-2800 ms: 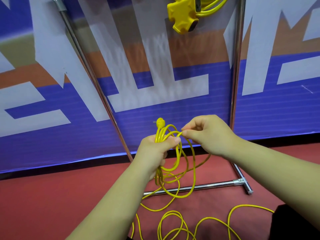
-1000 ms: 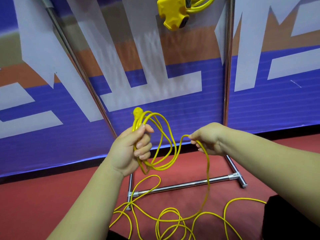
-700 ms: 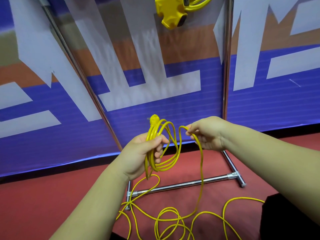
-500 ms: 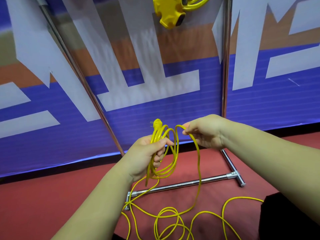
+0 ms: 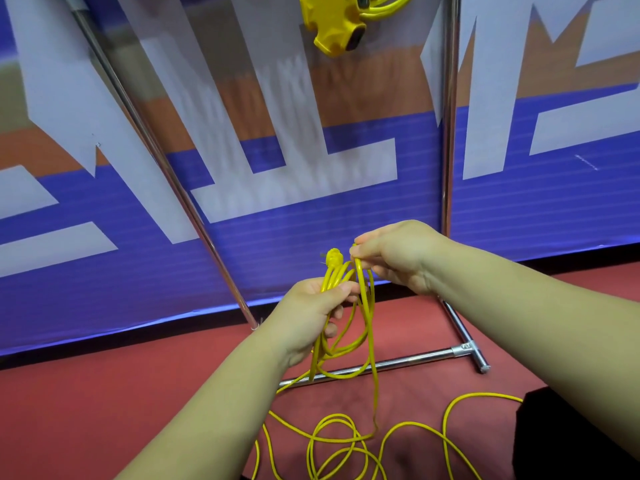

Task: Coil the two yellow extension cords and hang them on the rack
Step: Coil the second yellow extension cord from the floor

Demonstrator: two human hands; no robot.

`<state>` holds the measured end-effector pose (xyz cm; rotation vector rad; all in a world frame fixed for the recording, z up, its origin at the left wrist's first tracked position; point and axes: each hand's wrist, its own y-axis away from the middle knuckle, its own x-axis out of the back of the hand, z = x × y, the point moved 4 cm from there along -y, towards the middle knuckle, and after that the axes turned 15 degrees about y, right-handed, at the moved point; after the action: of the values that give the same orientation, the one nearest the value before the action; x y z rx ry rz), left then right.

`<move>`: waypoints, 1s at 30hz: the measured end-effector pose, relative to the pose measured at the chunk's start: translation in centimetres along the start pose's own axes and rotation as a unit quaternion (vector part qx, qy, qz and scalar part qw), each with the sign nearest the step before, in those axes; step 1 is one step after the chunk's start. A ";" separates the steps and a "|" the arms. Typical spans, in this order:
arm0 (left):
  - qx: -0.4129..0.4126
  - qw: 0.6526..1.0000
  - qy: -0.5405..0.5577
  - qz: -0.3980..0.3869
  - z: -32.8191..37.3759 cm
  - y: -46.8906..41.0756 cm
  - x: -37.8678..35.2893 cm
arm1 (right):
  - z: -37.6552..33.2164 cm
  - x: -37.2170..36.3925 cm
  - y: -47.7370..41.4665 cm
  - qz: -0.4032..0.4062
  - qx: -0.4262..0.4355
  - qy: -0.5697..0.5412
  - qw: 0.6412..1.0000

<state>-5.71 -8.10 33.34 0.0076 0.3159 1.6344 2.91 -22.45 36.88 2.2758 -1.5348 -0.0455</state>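
Head view: white-lettered banner [image 5: 554, 209]; yellow cord [image 5: 333, 272]

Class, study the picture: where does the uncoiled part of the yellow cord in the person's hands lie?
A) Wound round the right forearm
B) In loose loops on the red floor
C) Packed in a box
B: the cord, gripped in a bunch by the left hand and pinched by the right hand, trails down into loose loops on the floor.
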 end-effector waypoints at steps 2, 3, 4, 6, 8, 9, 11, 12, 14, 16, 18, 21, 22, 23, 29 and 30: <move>0.008 1.000 -0.008 -0.014 -0.1 -0.1 -0.2 | -0.1 -0.1 0.0 0.007 0.010 -0.006 1.000; 0.012 1.000 -0.006 -0.015 -0.1 -0.2 -0.3 | -0.2 -0.1 0.0 0.009 0.017 -0.005 1.000; 0.015 1.000 -0.003 -0.010 -0.1 -0.3 -0.2 | -0.2 -0.2 0.1 0.011 0.024 -0.002 1.000; 0.016 1.000 0.008 0.009 0.0 -0.4 -0.1 | -0.4 0.0 0.2 0.024 0.042 0.016 0.999; -0.001 0.999 0.025 0.039 0.5 -0.4 0.2 | -0.5 0.5 0.2 0.047 0.065 0.029 0.996; -0.015 0.997 0.038 0.060 0.8 -0.4 0.5 | -0.5 0.8 0.3 0.059 0.078 0.033 0.995; -0.046 0.991 0.076 0.097 1.8 -0.3 1.2 | -0.4 1.1 0.6 0.085 0.107 0.050 0.989; -0.060 0.988 0.101 0.105 2.3 -0.2 1.5 | -0.2 0.9 0.7 0.091 0.122 0.061 0.987; -0.076 0.979 0.157 0.107 3.3 0.0 2.0 | 0.6 -0.1 1.0 0.070 0.146 0.072 0.984; -0.095 0.965 0.219 0.111 4.2 0.1 2.2 | 1.6 -1.8 1.1 0.018 0.158 0.071 0.985; -0.121 0.947 0.269 0.123 5.1 0.3 2.7 | 2.4 -3.5 1.3 -0.022 0.167 0.074 0.983; -0.152 0.920 0.333 0.139 5.9 0.3 3.5 | 3.2 -6.0 1.9 -0.058 0.205 0.117 0.970; -0.159 0.911 0.352 0.144 6.1 0.4 3.9 | 3.5 -6.9 2.0 -0.074 0.216 0.130 0.965; -0.163 0.903 0.369 0.148 6.3 0.5 4.1 | 3.8 -7.6 2.1 -0.089 0.223 0.139 0.961; -0.179 0.860 0.449 0.165 7.1 0.8 6.0 | 4.7 -9.7 2.3 -0.156 0.231 0.177 0.944; -0.178 0.850 0.467 0.168 7.1 0.8 6.5 | 4.8 -10.0 2.4 -0.166 0.231 0.183 0.941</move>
<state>-5.77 -0.39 39.13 -1.1006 0.7735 1.9284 -4.35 -15.71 31.33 2.6800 -1.0323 0.6744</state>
